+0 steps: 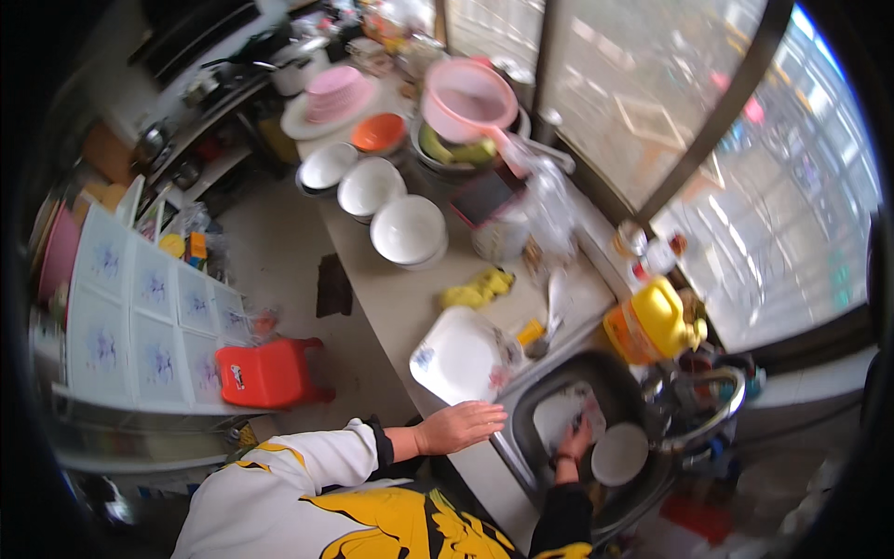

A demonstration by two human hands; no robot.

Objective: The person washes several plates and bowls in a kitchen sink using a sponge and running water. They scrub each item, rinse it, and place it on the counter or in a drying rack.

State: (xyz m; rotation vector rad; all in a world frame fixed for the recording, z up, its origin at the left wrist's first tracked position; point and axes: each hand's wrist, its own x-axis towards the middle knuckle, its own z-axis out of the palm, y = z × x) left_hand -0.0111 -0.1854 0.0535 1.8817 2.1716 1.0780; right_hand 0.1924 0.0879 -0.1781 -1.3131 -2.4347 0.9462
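My left hand (462, 426) hovers by the sink's near-left edge, fingers stretched out flat and holding nothing. Just beyond it, a white square plate (457, 353) with floral corners lies on the counter. My right hand (575, 441) reaches down into the metal sink (525, 447), over a white plate (555, 412) with a pinkish pattern. Blur hides whether its fingers grip that plate; something small and dark shows at the fingertips. Beside that hand, a white round bowl (620, 454) sits in the sink under the curved faucet (730, 402).
White bowls (408, 227) stand stacked along the counter, with an orange bowl (378, 133) behind. A yellow cloth (478, 288) lies beyond the plate. The yellow jug (653, 321) stands by the sink's far rim. A pink colander (469, 101) rests farther back. A red stool (265, 375) is on the floor.
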